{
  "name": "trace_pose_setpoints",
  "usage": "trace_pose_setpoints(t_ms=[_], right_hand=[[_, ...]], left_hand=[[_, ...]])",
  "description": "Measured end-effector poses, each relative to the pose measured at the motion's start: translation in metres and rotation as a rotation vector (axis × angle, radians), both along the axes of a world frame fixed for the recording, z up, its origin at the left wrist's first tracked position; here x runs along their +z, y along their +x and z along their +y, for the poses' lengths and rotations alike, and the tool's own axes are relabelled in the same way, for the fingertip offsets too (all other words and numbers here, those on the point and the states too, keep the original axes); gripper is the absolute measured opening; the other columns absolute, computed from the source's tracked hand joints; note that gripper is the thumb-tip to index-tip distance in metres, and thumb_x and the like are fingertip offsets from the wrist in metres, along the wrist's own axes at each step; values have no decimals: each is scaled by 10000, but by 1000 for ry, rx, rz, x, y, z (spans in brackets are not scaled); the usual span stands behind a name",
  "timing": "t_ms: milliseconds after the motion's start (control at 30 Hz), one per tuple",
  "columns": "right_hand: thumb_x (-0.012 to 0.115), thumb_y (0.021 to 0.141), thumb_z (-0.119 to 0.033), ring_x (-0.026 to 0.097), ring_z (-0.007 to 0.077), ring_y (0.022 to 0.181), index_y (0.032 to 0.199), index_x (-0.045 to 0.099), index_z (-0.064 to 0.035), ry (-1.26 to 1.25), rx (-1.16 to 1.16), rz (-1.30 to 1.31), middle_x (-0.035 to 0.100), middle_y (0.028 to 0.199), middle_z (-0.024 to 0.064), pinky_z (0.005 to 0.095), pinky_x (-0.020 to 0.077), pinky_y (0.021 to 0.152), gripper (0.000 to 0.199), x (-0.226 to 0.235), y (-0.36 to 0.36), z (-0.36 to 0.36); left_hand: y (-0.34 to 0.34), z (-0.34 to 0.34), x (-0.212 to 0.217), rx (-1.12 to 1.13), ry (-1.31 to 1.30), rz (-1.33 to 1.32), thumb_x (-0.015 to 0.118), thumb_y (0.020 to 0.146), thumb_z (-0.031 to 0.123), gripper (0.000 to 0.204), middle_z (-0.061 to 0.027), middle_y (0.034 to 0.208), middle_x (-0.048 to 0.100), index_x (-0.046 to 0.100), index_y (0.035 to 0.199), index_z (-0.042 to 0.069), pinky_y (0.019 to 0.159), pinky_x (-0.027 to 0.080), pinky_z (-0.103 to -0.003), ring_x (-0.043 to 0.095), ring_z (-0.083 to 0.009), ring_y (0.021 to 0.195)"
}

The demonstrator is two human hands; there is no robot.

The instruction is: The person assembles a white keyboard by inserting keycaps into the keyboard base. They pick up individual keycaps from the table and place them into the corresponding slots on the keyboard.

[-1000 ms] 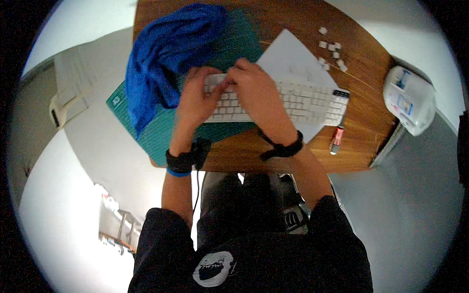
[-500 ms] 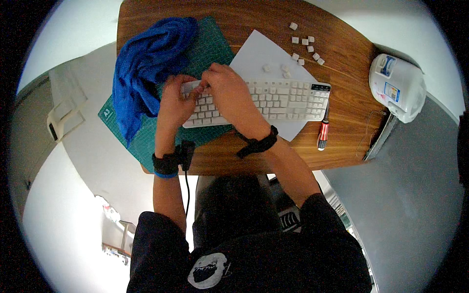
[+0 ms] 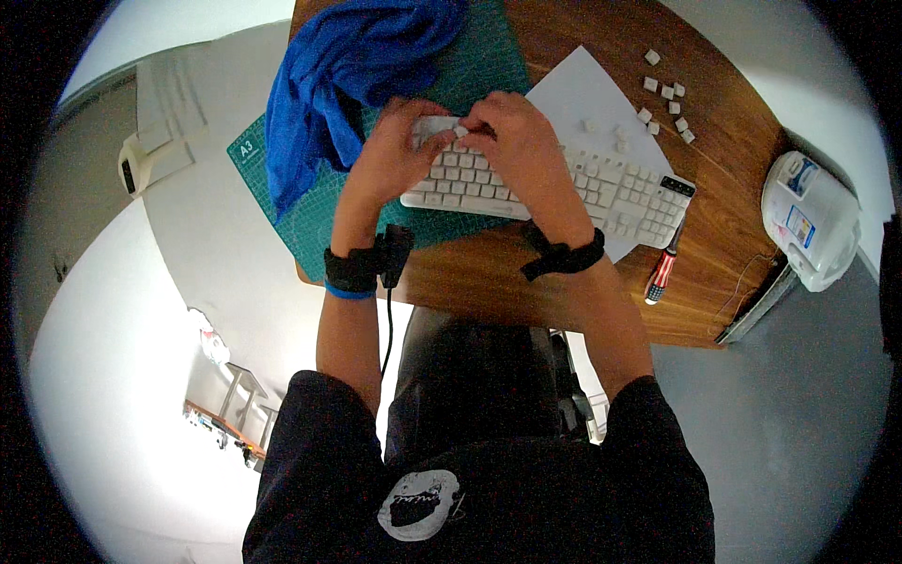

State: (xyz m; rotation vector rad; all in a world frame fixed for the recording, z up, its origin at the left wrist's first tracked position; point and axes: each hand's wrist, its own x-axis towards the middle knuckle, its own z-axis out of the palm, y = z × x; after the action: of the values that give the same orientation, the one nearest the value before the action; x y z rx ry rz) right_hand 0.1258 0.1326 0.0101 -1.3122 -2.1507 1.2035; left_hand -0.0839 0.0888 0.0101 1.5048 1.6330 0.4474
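A white keyboard (image 3: 601, 188) lies across a green cutting mat (image 3: 310, 211) and a white paper sheet (image 3: 587, 94) on a wooden table (image 3: 489, 273). My left hand (image 3: 395, 155) rests on the keyboard's far left end. My right hand (image 3: 512, 141) is beside it, and the fingertips of both meet around a small white keycap (image 3: 460, 132) over the top-left corner. Which hand grips the keycap is hard to tell. Both wrists wear black straps.
A blue cloth (image 3: 348, 66) is bunched on the mat left of my hands. Several loose white keycaps (image 3: 667, 99) lie at the far right of the table. A red-handled screwdriver (image 3: 662, 268) lies by the keyboard's right end. A white appliance (image 3: 810, 221) stands off the table's right.
The view has shifted as my head moved. My hands stayed at the keyboard's left end, and the fingertips have drawn together over its top-left corner around a keycap.
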Motion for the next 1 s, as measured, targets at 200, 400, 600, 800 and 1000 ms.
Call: trace_pose_setpoints(t_ms=[200,400,600,800,1000], right_hand=[[812,828,-272,658,378,973,922,719,-67,-64,-47,93,666,935,137,492,544,866,244,-13,4,-1],[848,799,-271,657,377,933,894,692,-62,-69,-46,72,661,903,131,493,539,824,277,-9,3,1],[866,777,-288,647,372,907,886,690,-71,-90,-57,103,653,891,125,483,532,801,301,-16,3,1],[864,776,-322,631,378,941,877,704,-84,-43,-48,28,650,892,124,489,521,835,304,-14,1,1],[847,786,-338,635,374,966,877,716,-101,-49,-11,-36,657,911,121,502,524,849,286,-8,2,5]], left_hand=[[0,2,3,-7,-54,-13,800,939,208,365,-175,1233,676,702,1265,76,1015,541,-429,671,-355,1176],[1,0,0,26,-3,-27,795,915,195,333,-213,1191,656,727,1205,47,998,515,-452,646,-400,1133],[0,2,-2,8,-11,-20,799,939,268,349,-218,1198,651,730,1209,57,966,521,-449,652,-408,1125],[8,3,4,78,-46,-14,812,926,326,389,-222,1157,661,740,1182,42,922,536,-458,669,-404,1063],[9,3,-2,127,-27,-13,834,895,337,376,-224,1104,688,769,1099,28,924,537,-466,672,-404,1053]])
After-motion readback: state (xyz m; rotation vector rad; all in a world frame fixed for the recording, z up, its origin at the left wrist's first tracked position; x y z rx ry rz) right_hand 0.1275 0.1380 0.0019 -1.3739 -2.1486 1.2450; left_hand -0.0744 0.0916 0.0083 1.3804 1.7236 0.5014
